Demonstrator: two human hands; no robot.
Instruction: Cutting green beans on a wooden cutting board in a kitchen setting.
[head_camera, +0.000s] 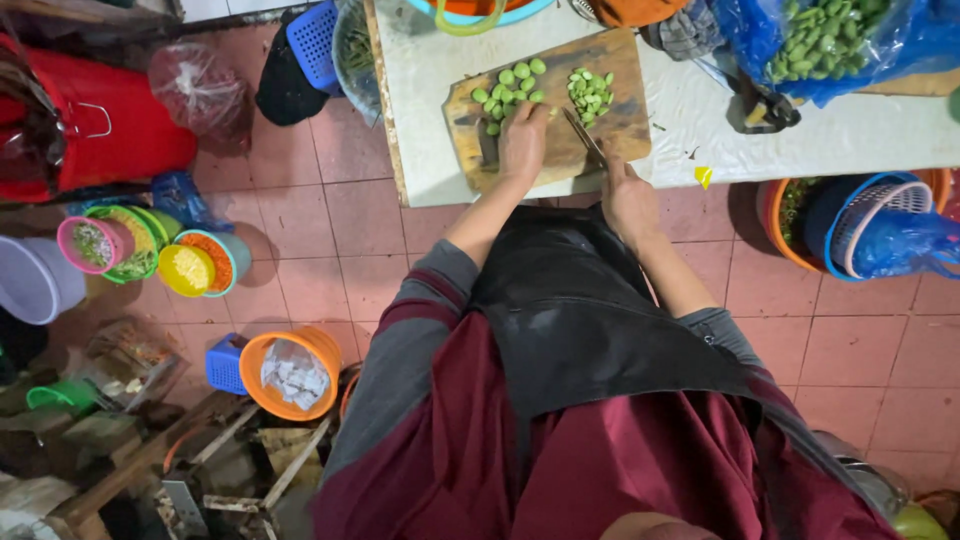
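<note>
Left hand (523, 140) fingers curled down on whole green beans (508, 88), right hand (627, 197) gripping knife (583, 137), handle hidden, cut pieces (590, 93) at one o'clock on wooden board (625, 125)

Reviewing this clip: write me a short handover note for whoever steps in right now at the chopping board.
Left hand: flat on the wooden cutting board, beside the whole green beans.
Right hand: gripping a knife, blade lying on the board.
Done: a pile of cut bean pieces sits on the board's right side.
Left: the whole beans on the board, plus more in the blue plastic bag on the table.
</note>
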